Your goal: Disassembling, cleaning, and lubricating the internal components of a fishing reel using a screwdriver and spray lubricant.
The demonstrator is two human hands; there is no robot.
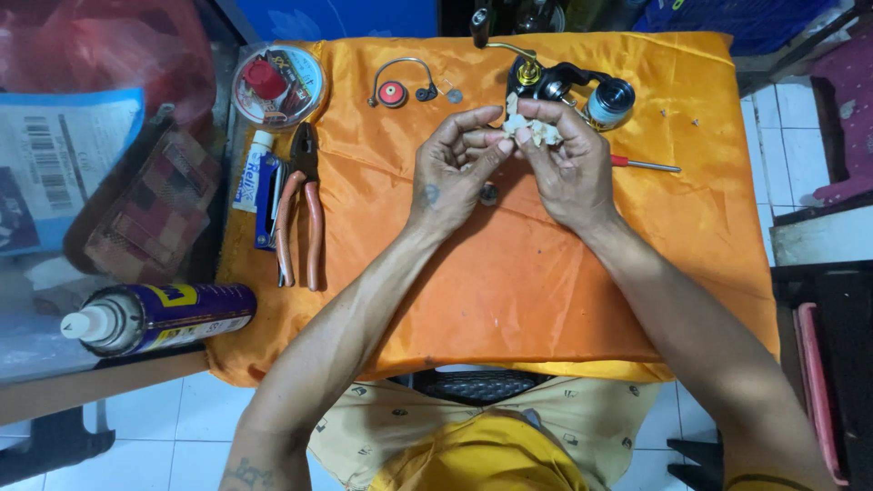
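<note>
Hands meet above the orange worktop [546, 291]. Right hand [568, 168] pinches a crumpled white tissue [532, 130]; left hand [455, 168] is closed, fingertips on it. Tissue looks light, soft, tearable: best held by its bunched middle. Reel [568, 89] lies just behind.

We list: orange cloth [509, 291] over the table; pliers with orange grips [300, 214] at left; a white tube [252, 170] beside them; a round clear container with red cap [275, 84] far left; a blue spray can [159, 316] near left; a red-handled screwdriver [644, 165] at right.
</note>
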